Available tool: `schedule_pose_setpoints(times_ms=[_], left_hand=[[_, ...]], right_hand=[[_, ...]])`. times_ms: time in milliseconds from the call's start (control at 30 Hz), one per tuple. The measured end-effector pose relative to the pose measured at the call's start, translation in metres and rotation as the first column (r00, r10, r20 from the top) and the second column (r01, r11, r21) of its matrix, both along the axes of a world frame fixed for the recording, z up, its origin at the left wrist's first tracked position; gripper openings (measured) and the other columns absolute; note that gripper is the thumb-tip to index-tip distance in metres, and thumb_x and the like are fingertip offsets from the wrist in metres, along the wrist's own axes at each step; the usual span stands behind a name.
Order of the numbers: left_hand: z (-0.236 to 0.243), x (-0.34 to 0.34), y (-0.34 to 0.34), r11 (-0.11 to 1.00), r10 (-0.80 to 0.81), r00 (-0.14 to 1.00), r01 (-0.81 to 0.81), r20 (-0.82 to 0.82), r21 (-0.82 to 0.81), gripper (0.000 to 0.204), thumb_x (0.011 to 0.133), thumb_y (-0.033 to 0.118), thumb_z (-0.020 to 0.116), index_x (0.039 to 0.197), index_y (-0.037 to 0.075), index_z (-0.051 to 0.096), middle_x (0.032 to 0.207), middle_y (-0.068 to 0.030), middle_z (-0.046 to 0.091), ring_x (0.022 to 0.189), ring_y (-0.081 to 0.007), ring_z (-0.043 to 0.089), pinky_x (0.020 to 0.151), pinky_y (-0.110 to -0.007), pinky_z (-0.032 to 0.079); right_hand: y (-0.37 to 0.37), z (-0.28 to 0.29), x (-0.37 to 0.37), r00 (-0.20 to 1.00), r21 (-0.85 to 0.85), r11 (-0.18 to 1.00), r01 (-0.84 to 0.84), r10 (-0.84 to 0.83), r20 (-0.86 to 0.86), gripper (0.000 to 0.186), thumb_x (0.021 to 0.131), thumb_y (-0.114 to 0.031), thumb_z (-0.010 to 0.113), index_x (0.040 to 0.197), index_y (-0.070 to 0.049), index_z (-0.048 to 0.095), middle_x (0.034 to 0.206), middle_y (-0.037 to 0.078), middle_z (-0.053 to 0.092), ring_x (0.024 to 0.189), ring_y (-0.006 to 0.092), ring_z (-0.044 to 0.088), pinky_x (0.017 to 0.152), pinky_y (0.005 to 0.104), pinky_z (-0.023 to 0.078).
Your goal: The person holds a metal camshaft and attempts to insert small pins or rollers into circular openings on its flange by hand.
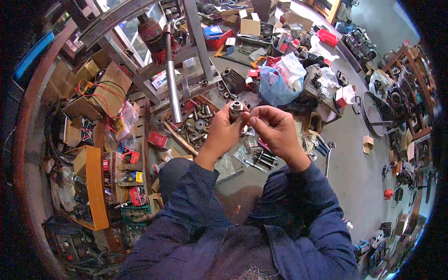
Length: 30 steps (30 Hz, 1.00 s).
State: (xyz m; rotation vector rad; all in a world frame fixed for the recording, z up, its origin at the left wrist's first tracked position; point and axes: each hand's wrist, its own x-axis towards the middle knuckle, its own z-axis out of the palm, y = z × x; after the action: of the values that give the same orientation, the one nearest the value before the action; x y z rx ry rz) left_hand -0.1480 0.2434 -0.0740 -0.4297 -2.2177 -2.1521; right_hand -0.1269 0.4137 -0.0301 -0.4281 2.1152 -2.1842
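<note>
In front of my chest, my left hand [221,132] is closed around a small round metal part with a hole in its top [236,108]. My right hand [277,130] comes in from the other side, thumb and forefinger pinched together beside the part, close to the left fingertips. Whatever sits in that pinch is too small or hidden to make out. Beyond and below the left hand, a tray of loose metal parts [199,124] holds gears and rings. Several slim metal rods in clear plastic [266,159] lie on the floor beneath my right wrist.
A steel press frame [198,39] with a long metal bar [172,84] rises at the far left. A blue plastic bag [275,86] stands ahead, beside boxes and engine parts. Cardboard boxes [95,186] crowd the left. Grey floor [350,163] stretches to the right, with shelving [415,93] beyond.
</note>
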Motion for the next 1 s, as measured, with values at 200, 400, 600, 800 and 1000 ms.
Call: schedule_pose_setpoints(times_ms=[200,400,600,800,1000], left_hand=[[0.001,0.002,0.010,0.720,-0.280,0.942,0.080,0.184,0.690,0.031,0.102,0.016,0.056,0.131,0.005,0.055,0.109,-0.0036,0.064,0.099,-0.0131,0.061,0.090,-0.026,0.048],[0.009,0.011,0.014,0.983,0.046,0.994,-0.027,-0.101,0.179,0.031,0.094,0.010,0.068,0.122,0.002,0.057,0.104,-0.0019,0.066,0.094,-0.0106,0.061,0.085,-0.027,0.050],[0.007,0.011,0.014,0.985,0.156,0.965,-0.137,-0.211,0.102,0.027,0.090,0.008,0.072,0.115,0.003,0.061,0.100,-0.0027,0.067,0.090,-0.0107,0.062,0.080,-0.027,0.052],[0.011,0.008,0.012,0.927,0.277,0.853,-0.358,-0.443,-0.109,0.031,0.079,0.000,0.075,0.107,0.003,0.064,0.101,-0.0153,0.067,0.094,-0.0331,0.066,0.081,-0.039,0.052],[0.025,0.009,0.009,0.876,0.319,0.721,-0.472,-0.615,-0.099,0.033,0.072,0.000,0.078,0.103,0.004,0.066,0.095,-0.0134,0.064,0.087,-0.0318,0.064,0.075,-0.038,0.052]], right_hand=[[-0.001,0.001,-0.009,0.994,-0.052,0.994,0.097,-0.094,0.058,0.016,0.094,-0.011,0.069,0.101,0.002,0.069,0.084,-0.003,0.066,0.076,0.0032,0.056,0.067,0.0210,0.047],[0.003,-0.006,-0.009,0.979,0.004,0.979,0.202,-0.202,0.026,0.014,0.093,-0.011,0.069,0.099,0.001,0.070,0.082,-0.004,0.066,0.073,0.0025,0.056,0.065,0.0199,0.046],[0.000,-0.006,-0.007,0.979,-0.044,0.979,0.199,-0.201,-0.035,0.014,0.091,-0.010,0.071,0.098,0.001,0.070,0.080,-0.003,0.067,0.071,0.0024,0.055,0.065,0.0204,0.046],[0.001,-0.013,-0.012,0.938,0.116,0.957,0.266,-0.228,-0.263,0.015,0.087,-0.012,0.074,0.098,-0.001,0.072,0.077,-0.002,0.068,0.066,0.0026,0.056,0.059,0.0222,0.046],[0.005,-0.005,-0.011,0.987,0.092,0.983,0.161,-0.159,-0.036,0.016,0.090,-0.014,0.073,0.097,0.001,0.072,0.081,0.000,0.069,0.069,0.0036,0.055,0.060,0.0202,0.044]])
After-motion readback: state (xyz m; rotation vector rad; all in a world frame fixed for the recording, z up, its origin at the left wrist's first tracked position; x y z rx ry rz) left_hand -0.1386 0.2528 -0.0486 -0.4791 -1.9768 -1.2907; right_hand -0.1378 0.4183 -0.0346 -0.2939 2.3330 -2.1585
